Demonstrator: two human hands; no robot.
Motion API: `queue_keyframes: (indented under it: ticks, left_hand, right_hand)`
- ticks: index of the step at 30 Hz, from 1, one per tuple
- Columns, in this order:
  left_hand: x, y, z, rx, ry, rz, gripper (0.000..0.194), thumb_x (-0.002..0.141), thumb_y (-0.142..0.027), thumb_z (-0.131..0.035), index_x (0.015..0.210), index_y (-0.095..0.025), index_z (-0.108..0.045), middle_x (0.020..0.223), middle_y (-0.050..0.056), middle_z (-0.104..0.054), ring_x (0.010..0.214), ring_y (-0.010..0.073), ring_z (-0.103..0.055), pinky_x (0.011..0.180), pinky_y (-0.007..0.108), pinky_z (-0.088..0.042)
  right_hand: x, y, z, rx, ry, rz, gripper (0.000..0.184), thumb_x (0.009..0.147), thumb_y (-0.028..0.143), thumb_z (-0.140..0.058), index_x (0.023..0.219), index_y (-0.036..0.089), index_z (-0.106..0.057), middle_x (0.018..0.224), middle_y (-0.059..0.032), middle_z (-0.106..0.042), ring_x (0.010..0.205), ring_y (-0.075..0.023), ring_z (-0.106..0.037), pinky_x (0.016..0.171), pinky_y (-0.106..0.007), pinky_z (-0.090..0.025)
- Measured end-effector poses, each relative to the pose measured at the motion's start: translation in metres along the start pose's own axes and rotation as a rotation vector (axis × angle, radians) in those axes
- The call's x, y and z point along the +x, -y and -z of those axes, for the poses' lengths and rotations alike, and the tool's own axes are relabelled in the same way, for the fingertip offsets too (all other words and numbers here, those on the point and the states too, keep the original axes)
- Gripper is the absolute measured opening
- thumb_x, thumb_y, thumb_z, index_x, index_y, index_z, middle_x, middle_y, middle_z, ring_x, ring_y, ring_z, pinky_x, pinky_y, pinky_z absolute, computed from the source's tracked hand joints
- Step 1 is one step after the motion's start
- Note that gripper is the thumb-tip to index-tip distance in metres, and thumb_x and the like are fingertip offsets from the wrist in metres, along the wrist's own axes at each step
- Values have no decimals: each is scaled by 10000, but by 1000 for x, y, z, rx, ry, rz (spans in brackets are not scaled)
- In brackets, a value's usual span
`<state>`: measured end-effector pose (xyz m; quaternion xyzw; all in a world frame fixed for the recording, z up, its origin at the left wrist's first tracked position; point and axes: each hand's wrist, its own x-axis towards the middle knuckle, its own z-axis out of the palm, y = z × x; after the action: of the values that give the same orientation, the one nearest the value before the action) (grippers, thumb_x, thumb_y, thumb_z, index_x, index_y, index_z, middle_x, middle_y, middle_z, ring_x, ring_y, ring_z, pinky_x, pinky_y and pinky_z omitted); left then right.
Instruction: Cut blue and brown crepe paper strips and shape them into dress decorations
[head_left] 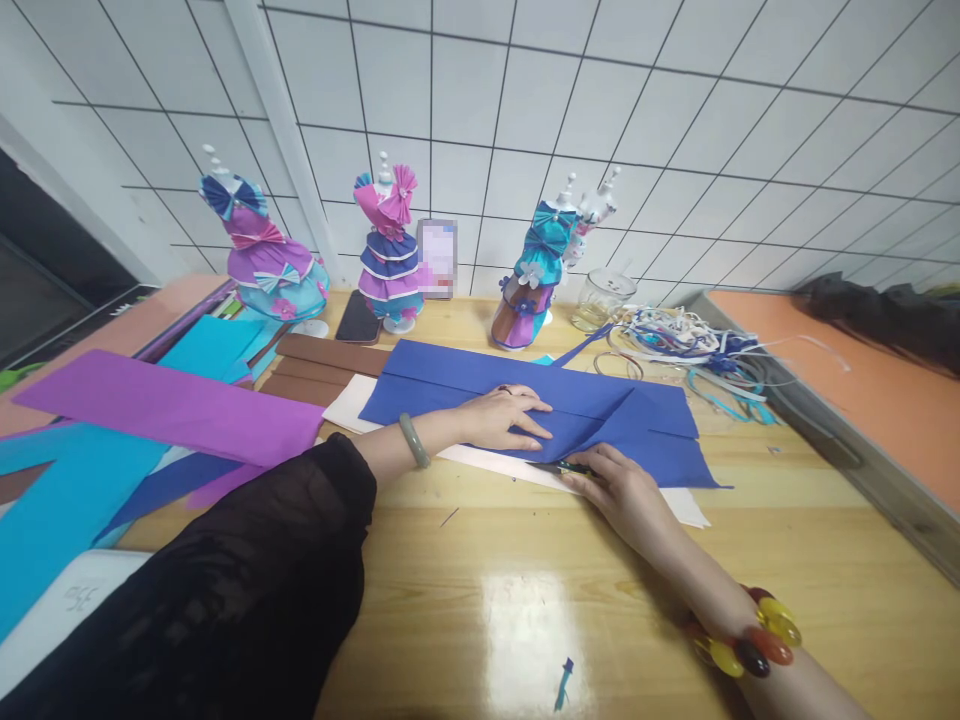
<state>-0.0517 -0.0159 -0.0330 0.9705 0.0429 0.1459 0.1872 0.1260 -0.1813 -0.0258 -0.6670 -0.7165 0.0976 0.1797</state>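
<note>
a deep blue sheet (577, 395) lies on the table (420, 560) in front of the person, its long side running left to right. it looks matte, with a straight crease along its length and a loose, slanting fold rising toward its right half. its lower right corner draws out to a thin point. white paper (495, 468) lies under it, showing along the near edge and at both ends.

the left hand (504, 416) is laid on the sheet with its fingers spread, palm down, gripping nothing. a pale green bangle (414, 440) circles that wrist, below a sheer black sleeve (247, 590). the right hand (611, 485) comes in from the lower right and pinches a dark, slim tool (555, 467) between thumb and fingers at the sheet's near edge, its tip pointing left; i cannot tell whether it is a knife or scissors. a bracelet of big beads (754, 655) sits on the right forearm.

the table is pale, glossy wood, with a small teal scrap (564, 685) near the front. at left, a purple sheet (187, 405) overlaps light blue sheets (82, 490), with brown sheets (315, 365) farther back. along the back stand small forms in dresses (390, 250), a glass jar (600, 297) and a tangle of strips (690, 340). behind them rises a white tiled wall (645, 100).
</note>
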Motion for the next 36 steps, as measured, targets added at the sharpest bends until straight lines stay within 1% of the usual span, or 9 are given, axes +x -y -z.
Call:
queue_keyframes:
  ticks: [5, 10, 22, 30, 36]
  left_hand:
    - [0, -2, 3, -14, 22, 5, 282, 815, -409, -503, 1041, -314, -641, 1282, 14, -487, 1205, 203, -343, 1001, 363, -271]
    - [0, -1, 2, -7, 36, 21, 286, 818, -412, -496, 1053, -321, -633, 1292, 4, -477, 1216, 201, -331, 1009, 364, -257]
    - [-1, -1, 3, 7, 24, 8, 296, 826, -421, -477, 1053, -314, -635, 1285, 15, -482, 1214, 205, -332, 1008, 366, -258]
    - [0, 1, -1, -14, 19, 11, 268, 813, -401, -509, 1031, -323, -644, 1283, 6, -487, 1214, 198, -335, 1012, 361, -254]
    - [-1, 1, 0, -17, 18, 9, 279, 818, -412, -497, 1035, -316, -643, 1287, 7, -482, 1219, 194, -333, 1011, 352, -257]
  right_hand:
    - [-1, -1, -1, -11, -18, 11, 290, 849, 439, -445, 904, 242, -650, 890, -62, -631, 796, -205, -603, 704, -325, -452]
    - [-2, -1, -2, -4, -6, 6, 300, 843, 444, -456, 964, 230, -627, 910, -68, -622, 819, -210, -596, 722, -331, -451]
    - [10, 12, -7, 1, 19, 18, 293, 850, 432, -443, 956, 227, -623, 900, -75, -613, 808, -214, -590, 714, -337, -443]
    - [7, 11, -9, 15, -3, 4, 280, 846, 436, -445, 904, 238, -634, 904, -67, -626, 801, -213, -598, 704, -333, -445]
    - [6, 13, -10, 16, -3, -3, 282, 838, 436, -465, 939, 230, -629, 910, -67, -624, 820, -210, -598, 715, -324, -449]
